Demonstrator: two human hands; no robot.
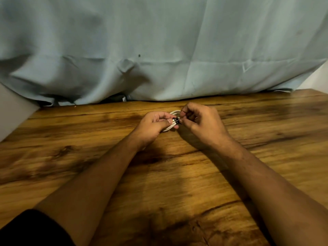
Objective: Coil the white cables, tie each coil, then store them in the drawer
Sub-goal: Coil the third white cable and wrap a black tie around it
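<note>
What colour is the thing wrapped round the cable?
Black tie on the white cable; head view.

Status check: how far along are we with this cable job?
Done: one white cable is wound into a coil. In hand: the left hand grips the coil over the wooden table while the right hand pinches a black band around its middle, so tying looks under way. Left: finishing the tie and storing it; no drawer is in view.

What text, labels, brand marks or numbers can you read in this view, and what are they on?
No readable text anywhere in the view.
White cable coil, held in the left hand: no print visible.
Black band, pinched by the right hand: too small to show any marking.
Curtain and wooden table: no text.
</note>
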